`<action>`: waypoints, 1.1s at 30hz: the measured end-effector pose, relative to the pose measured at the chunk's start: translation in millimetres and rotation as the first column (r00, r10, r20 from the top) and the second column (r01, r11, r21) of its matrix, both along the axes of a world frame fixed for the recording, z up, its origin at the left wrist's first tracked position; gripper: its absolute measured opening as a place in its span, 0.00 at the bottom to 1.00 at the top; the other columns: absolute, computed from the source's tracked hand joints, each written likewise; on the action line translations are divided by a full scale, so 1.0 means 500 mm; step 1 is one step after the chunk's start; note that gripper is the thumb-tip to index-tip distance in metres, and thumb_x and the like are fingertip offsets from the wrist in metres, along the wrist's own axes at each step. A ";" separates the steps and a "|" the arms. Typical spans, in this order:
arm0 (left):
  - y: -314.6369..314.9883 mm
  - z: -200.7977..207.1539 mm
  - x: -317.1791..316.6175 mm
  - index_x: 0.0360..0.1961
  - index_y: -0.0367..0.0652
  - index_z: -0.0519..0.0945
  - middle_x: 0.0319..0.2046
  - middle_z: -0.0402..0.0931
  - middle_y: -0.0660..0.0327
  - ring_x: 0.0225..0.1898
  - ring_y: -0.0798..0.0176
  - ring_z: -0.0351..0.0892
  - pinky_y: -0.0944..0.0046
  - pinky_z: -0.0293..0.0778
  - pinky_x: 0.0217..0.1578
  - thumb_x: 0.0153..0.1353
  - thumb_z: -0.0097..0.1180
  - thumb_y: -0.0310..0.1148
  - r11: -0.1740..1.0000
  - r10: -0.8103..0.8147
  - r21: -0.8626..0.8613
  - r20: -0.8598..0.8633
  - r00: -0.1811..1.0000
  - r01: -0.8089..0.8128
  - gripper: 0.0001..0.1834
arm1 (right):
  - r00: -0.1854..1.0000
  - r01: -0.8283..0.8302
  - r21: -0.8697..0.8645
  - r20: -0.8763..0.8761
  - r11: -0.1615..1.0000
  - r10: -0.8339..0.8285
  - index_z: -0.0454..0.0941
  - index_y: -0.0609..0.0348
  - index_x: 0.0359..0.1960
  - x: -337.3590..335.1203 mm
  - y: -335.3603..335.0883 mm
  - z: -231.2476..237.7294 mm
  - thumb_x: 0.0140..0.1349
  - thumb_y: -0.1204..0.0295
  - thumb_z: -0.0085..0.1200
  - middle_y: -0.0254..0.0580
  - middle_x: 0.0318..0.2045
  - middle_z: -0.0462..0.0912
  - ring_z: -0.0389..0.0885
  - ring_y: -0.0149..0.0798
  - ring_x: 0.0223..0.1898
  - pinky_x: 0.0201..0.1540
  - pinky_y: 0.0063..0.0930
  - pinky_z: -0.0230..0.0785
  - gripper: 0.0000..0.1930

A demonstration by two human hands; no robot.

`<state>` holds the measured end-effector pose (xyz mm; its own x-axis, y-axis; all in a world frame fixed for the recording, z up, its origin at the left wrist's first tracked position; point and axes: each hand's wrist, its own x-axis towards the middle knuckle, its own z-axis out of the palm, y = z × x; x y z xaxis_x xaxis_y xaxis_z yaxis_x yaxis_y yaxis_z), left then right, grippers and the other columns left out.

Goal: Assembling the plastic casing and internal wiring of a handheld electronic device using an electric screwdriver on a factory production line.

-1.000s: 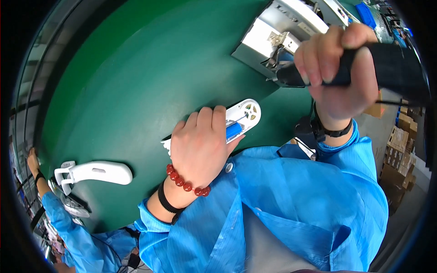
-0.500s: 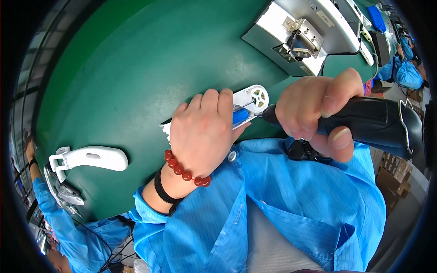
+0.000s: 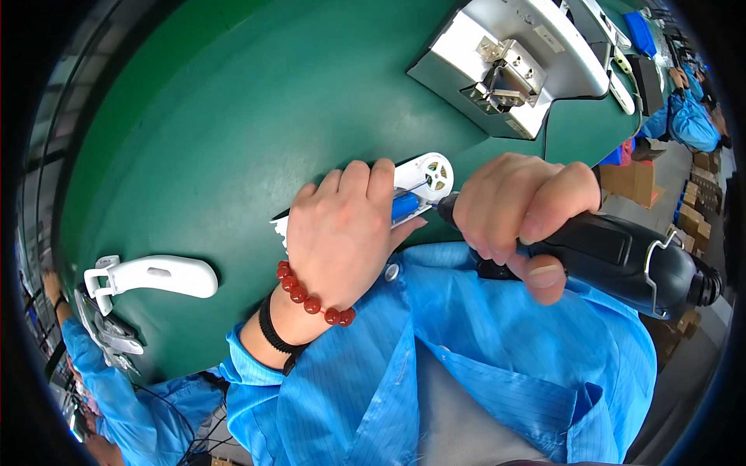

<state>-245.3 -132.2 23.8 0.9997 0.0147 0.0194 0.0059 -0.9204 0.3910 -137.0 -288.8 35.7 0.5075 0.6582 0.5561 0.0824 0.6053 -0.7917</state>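
My left hand (image 3: 342, 210) lies over a white plastic housing (image 3: 409, 168), its fingers wrapped round it against the green table. Past my fingers shows the housing's round end with a spoked grille, and a blue cylindrical battery (image 3: 404, 206) sits inside; the rest is hidden under the hand. In my right hand (image 3: 517, 213) is a black electric screwdriver (image 3: 598, 245), held almost level. Its nose points left and its tip is at the housing's edge, beside the battery; I cannot make out a screw there.
On the left of the green table (image 3: 210, 140) lies a white curved handle part (image 3: 159, 276). A metal fixture (image 3: 497, 74) stands at the back right. Co-workers in blue sit at the lower left (image 3: 132, 408) and far right (image 3: 691, 120). Cardboard boxes (image 3: 633, 182) stand beyond the right edge.
The screwdriver's rear end has swung down with my right hand, and its nose has shifted slightly left. The housing and my left hand have barely moved.
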 end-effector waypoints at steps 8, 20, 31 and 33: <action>0.001 0.001 0.000 0.40 0.42 0.75 0.28 0.72 0.61 0.30 0.59 0.77 0.60 0.70 0.28 0.41 0.70 0.47 1.000 0.022 -0.008 0.003 1.000 -0.022 0.28 | 0.997 -0.026 0.007 -0.076 1.000 0.026 0.66 0.52 0.40 0.033 -0.014 0.052 0.61 0.64 0.60 0.32 0.21 0.75 0.74 0.30 0.18 0.22 0.26 0.69 0.15; -0.006 0.011 -0.001 0.43 0.40 0.76 0.30 0.74 0.59 0.32 0.57 0.77 0.59 0.70 0.30 0.39 0.71 0.48 0.999 0.025 -0.022 0.011 1.000 -0.025 0.32 | 0.946 0.301 -0.064 0.149 0.951 -0.289 0.66 0.53 0.43 0.169 -0.021 0.105 0.68 0.58 0.37 0.34 0.21 0.68 0.66 0.30 0.19 0.25 0.30 0.62 0.13; -0.007 0.013 0.000 0.43 0.39 0.76 0.30 0.74 0.59 0.32 0.57 0.77 0.59 0.71 0.30 0.39 0.71 0.48 1.000 0.020 -0.019 0.006 1.000 -0.020 0.33 | 0.959 0.265 -0.056 0.116 0.963 -0.258 0.66 0.53 0.42 0.175 -0.018 0.098 0.69 0.60 0.36 0.34 0.21 0.68 0.66 0.30 0.18 0.25 0.29 0.63 0.11; -0.006 0.014 0.000 0.43 0.39 0.76 0.31 0.74 0.59 0.32 0.56 0.78 0.59 0.71 0.30 0.39 0.71 0.48 1.000 0.017 -0.019 0.018 1.000 -0.017 0.32 | 0.960 0.264 -0.063 0.117 0.962 -0.256 0.66 0.53 0.42 0.174 -0.017 0.097 0.69 0.60 0.36 0.34 0.21 0.68 0.66 0.30 0.18 0.25 0.29 0.63 0.11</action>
